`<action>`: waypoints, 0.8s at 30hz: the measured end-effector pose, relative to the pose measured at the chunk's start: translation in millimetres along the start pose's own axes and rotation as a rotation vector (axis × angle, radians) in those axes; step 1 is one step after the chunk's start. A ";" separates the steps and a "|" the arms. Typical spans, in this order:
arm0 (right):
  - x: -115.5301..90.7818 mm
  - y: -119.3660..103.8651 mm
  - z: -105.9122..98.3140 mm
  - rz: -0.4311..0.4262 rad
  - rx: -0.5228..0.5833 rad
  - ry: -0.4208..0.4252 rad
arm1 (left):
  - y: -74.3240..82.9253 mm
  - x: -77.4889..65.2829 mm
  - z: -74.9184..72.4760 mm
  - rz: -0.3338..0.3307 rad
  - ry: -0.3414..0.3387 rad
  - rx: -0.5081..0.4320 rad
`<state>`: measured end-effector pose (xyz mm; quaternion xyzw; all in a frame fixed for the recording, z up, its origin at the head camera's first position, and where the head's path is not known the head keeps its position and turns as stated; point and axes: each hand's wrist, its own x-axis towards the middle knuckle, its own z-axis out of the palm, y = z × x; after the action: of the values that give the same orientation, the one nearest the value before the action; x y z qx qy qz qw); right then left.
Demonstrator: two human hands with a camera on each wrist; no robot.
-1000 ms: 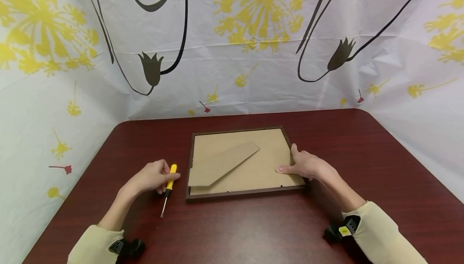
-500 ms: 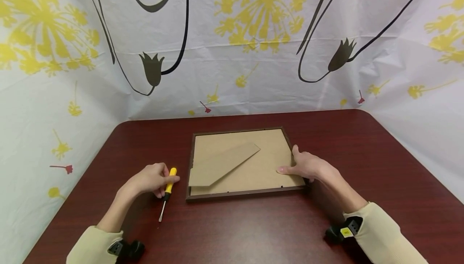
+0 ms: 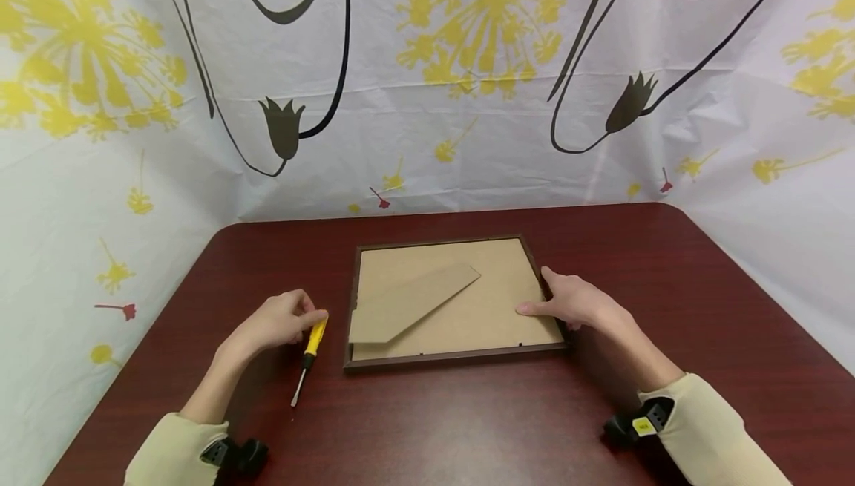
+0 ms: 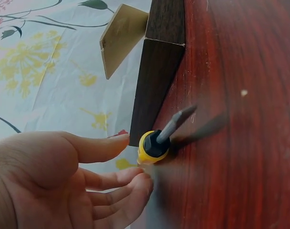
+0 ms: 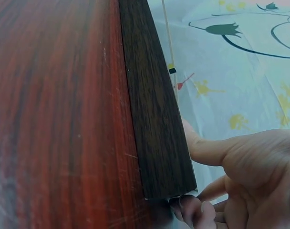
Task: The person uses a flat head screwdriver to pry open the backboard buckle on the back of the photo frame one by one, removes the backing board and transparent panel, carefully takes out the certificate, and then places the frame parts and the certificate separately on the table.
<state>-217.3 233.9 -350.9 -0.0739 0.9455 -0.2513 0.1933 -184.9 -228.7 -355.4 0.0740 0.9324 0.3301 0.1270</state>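
A picture frame lies face down on the table, its beige backing board showing. My right hand grips its right side, the thumb on the backing and the other fingers at the outer edge; the right wrist view shows the fingertips curled at the frame's corner. To the left lies a flathead screwdriver with a yellow and black handle, blade toward me. My left hand is at its handle end. In the left wrist view, thumb and fingertips stand apart beside the handle, with the fingertips right at it.
An angled stand flap rises slightly from the backing. Small dark tabs show along the frame's inner edge. The dark red table ends at a white patterned sheet behind and at both sides.
My left hand has slid up toward the handle end, and the screwdriver has shifted slightly toward me. The right hand keeps its hold on the picture frame, with little movement.
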 end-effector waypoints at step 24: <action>8.5 6.3 -13.5 -0.075 -0.051 0.171 | 23.4 30.5 8.0 0.144 0.186 -0.028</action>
<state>-230.8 243.4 -346.0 -0.0922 0.9613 -0.2395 0.1002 -210.5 -199.1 -352.3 0.1078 0.9277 0.3570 0.0170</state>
